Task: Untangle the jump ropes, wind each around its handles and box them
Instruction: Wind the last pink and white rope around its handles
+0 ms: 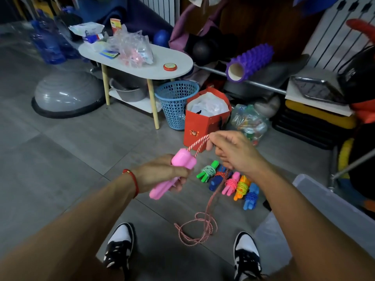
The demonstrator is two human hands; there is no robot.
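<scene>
Grey tiled floor (67, 151), cluttered gym corner behind. Left hand (162, 173) is wrapped around the pair of pink handles (172, 173), held side by side. Right hand (233, 153) pinches the red-and-white rope (205, 226) just above the handles; two strands run from the handle tops to its fingers. Remaining rope drops between the shoes to a loose coil on the floor. Five wound ropes (231, 182) lie in a row on the floor beyond the hands; clear storage box (332, 201) at right, contents not visible. Step, as judged: winding this rope. To do it well: keep handles parallel, hold tension, lay turns side by side across the middle, let the coil feed freely without knotting
</scene>
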